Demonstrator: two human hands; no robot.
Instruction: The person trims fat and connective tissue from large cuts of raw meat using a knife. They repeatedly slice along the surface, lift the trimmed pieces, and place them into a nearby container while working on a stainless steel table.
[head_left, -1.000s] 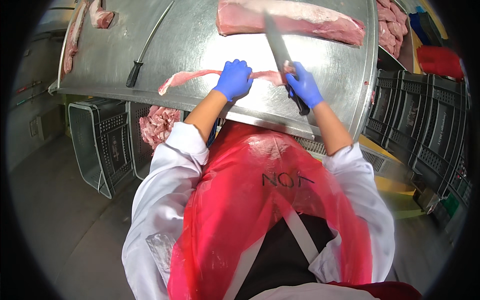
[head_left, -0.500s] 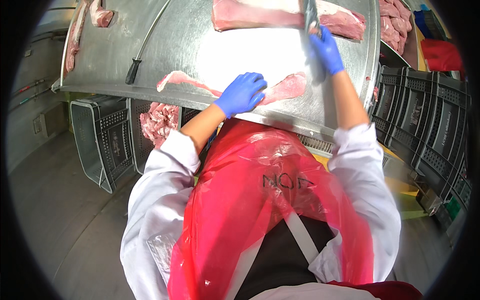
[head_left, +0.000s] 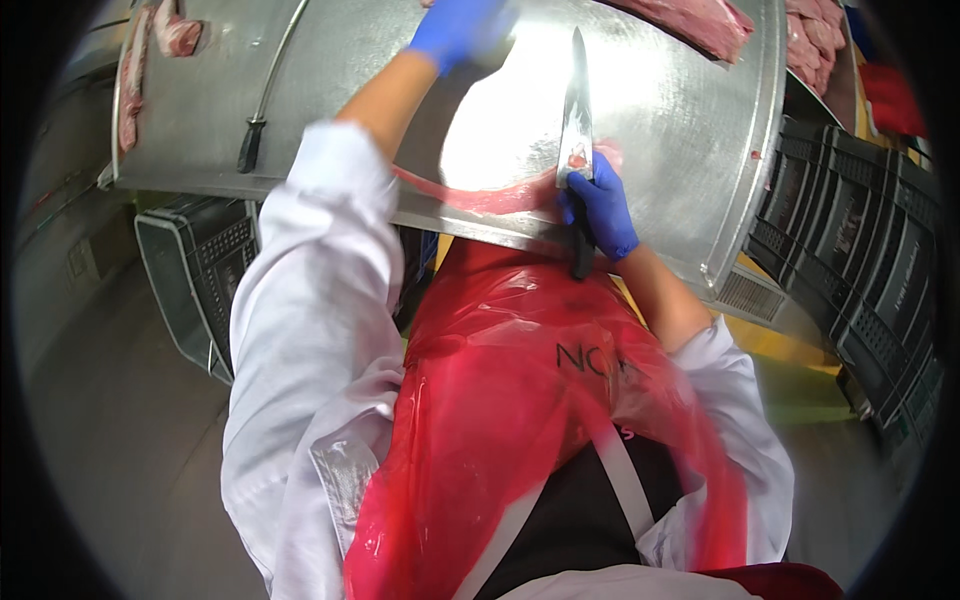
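Note:
My right hand, gloved in blue, is closed round the black handle of a knife. The long blade points away from me over the steel table, with a small scrap of meat on it near the handle. Under and beside that hand, a thin pink strip of meat curves along the table's near edge. Stretched far forward, my left hand is smeared by motion at the top edge of the picture, so its fingers are unclear. A large piece of meat lies at the far right, partly cut off by the frame.
On the steel table, a sharpening steel with a black handle lies to the left. Beyond it are smaller meat pieces. A container of meat stands at far right, above stacked dark crates. A grey crate sits below the table's left side.
My left hand has left the thin strip and reached far forward. My right hand has brought the knife back from the large meat piece towards me, over the strip.

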